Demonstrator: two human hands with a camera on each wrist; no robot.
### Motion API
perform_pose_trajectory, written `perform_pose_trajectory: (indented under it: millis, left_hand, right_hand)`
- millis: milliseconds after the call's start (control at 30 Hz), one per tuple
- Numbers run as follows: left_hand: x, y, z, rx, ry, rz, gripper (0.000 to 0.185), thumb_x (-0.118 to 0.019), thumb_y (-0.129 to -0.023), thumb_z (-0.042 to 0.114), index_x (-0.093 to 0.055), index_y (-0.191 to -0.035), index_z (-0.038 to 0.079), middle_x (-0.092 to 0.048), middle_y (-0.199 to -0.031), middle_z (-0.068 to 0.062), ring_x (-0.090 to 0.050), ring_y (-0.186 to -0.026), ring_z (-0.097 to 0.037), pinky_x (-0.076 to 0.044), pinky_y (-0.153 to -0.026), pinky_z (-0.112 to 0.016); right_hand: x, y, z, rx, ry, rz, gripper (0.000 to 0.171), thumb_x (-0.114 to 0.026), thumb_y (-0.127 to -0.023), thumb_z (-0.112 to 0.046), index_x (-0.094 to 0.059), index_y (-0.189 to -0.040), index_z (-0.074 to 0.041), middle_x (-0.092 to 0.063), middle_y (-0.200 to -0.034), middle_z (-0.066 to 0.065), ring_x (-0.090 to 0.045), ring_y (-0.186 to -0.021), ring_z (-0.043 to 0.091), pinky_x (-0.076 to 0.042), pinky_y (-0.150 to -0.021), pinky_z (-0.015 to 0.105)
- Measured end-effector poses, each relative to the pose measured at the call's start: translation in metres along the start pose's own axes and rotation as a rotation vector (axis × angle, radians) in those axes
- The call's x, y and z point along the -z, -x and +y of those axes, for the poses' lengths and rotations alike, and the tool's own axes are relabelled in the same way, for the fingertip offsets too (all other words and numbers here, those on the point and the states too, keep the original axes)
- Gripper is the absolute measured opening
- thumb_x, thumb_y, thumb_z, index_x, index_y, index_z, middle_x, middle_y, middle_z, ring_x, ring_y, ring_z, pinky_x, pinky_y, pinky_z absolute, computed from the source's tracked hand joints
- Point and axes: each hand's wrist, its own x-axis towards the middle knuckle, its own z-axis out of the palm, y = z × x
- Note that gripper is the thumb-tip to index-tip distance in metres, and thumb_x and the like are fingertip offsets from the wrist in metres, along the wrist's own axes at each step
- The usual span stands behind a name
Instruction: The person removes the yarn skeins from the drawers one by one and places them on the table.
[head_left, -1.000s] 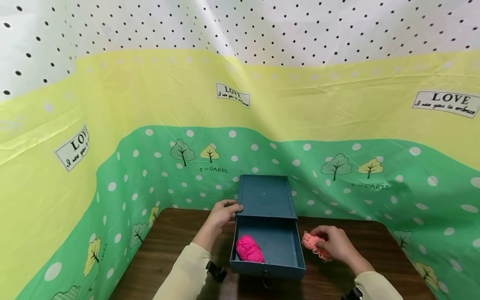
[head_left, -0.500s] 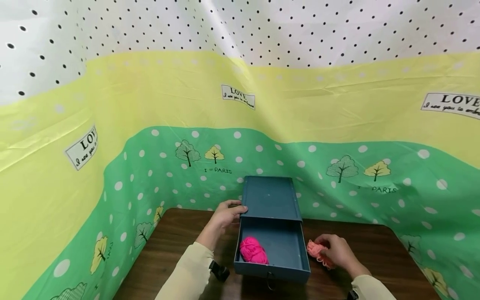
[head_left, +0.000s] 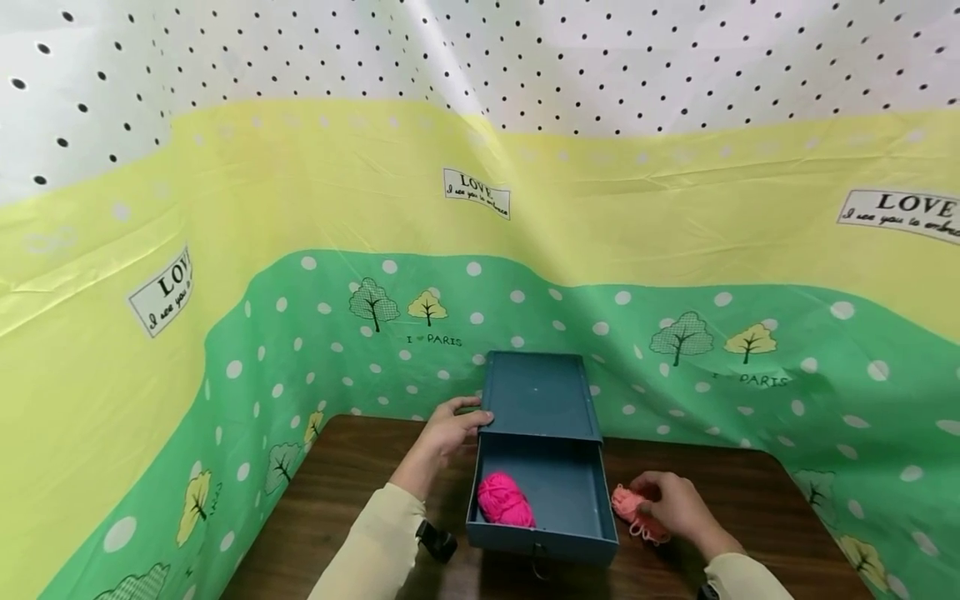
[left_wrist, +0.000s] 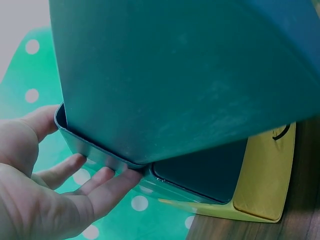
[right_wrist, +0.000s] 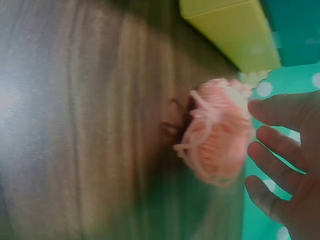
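The open drawer (head_left: 551, 508) of the blue box (head_left: 540, 400) offers free room across its middle and 3 o'clock side, while a bright pink yarn ball (head_left: 504, 500) fills its 9 o'clock corner. Bare worktop (head_left: 345, 517) lies open at 9 o'clock of the box, past the left hand (head_left: 448, 429) at the box's edge. At 3 o'clock, the right hand (head_left: 675, 504) and pale pink yarn (head_left: 628, 507) crowd the strip just beside the drawer wall, and the curtain (head_left: 750, 350) closes off 12 o'clock.

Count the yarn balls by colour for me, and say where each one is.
Hot pink yarn ball: 1, inside the open blue drawer.
Pale pink yarn ball: 1, on the table by the right hand.
Total: 2.
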Motion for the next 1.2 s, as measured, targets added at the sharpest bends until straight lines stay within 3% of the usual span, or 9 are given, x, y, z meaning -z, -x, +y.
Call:
perform_pose_trajectory:
  millis: [267, 433, 667, 800, 1033, 1200]
  left_hand:
    - [0.002, 0.002, 0.001, -0.007, 0.003, -0.004, 0.067, -0.078, -0.092, 0.024, -0.049, -0.150, 0.008, -0.076, -0.107, -0.014, -0.075, -0.093, -0.024, -0.062, -0.081, -0.043]
    - [0.003, 0.004, 0.000, -0.010, -0.022, -0.009, 0.067, -0.077, -0.093, 0.026, -0.049, -0.152, 0.010, -0.073, -0.113, -0.016, -0.073, -0.096, -0.025, -0.061, -0.080, -0.042]
    - [0.006, 0.004, -0.003, -0.028, -0.036, -0.017, 0.067, -0.076, -0.094, 0.026, -0.048, -0.153, 0.008, -0.071, -0.120, -0.019, -0.072, -0.103, -0.029, -0.061, -0.084, -0.044]
    - [0.005, 0.003, -0.001, -0.028, -0.039, -0.021, 0.068, -0.076, -0.094, 0.025, -0.048, -0.153, 0.007, -0.071, -0.118, -0.019, -0.073, -0.102, -0.029, -0.061, -0.084, -0.043]
    - [0.002, 0.003, 0.001, -0.037, -0.025, -0.035, 0.068, -0.076, -0.095, 0.022, -0.047, -0.153, 0.003, -0.075, -0.107, -0.017, -0.074, -0.098, -0.030, -0.062, -0.084, -0.044]
    - [0.001, 0.006, 0.000, -0.042, -0.037, -0.048, 0.069, -0.075, -0.095, 0.022, -0.045, -0.153, 0.001, -0.076, -0.104, -0.015, -0.075, -0.094, -0.026, -0.062, -0.083, -0.042]
  right_hand:
    - [0.029, 0.003, -0.019, 0.087, -0.024, 0.018, 0.030, -0.084, -0.083, -0.013, -0.077, -0.112, -0.012, -0.075, -0.111, 0.006, -0.069, -0.104, 0.031, -0.058, -0.083, 0.048]
    - [0.049, 0.007, -0.042, 0.136, -0.040, 0.041, 0.029, -0.083, -0.087, -0.022, -0.076, -0.115, -0.018, -0.074, -0.116, 0.004, -0.069, -0.107, 0.030, -0.059, -0.083, 0.044]
    - [0.071, 0.014, -0.086, 0.257, -0.072, 0.147, 0.025, -0.080, -0.090, -0.026, -0.076, -0.115, -0.022, -0.074, -0.110, -0.004, -0.070, -0.092, 0.012, -0.057, -0.074, 0.029]
    - [0.077, 0.020, -0.113, 0.316, -0.109, 0.162, 0.023, -0.080, -0.091, -0.026, -0.076, -0.113, -0.022, -0.072, -0.104, -0.007, -0.067, -0.085, 0.003, -0.056, -0.068, 0.026]
    - [0.078, 0.026, -0.154, 0.447, -0.176, 0.051, 0.026, -0.077, -0.093, -0.031, -0.075, -0.117, -0.022, -0.073, -0.108, -0.001, -0.068, -0.086, 0.005, -0.058, -0.069, 0.027]
    - [0.068, 0.029, -0.169, 0.478, -0.204, -0.068, 0.034, -0.075, -0.095, -0.034, -0.072, -0.123, -0.014, -0.071, -0.116, 0.008, -0.070, -0.094, 0.010, -0.059, -0.074, 0.028]
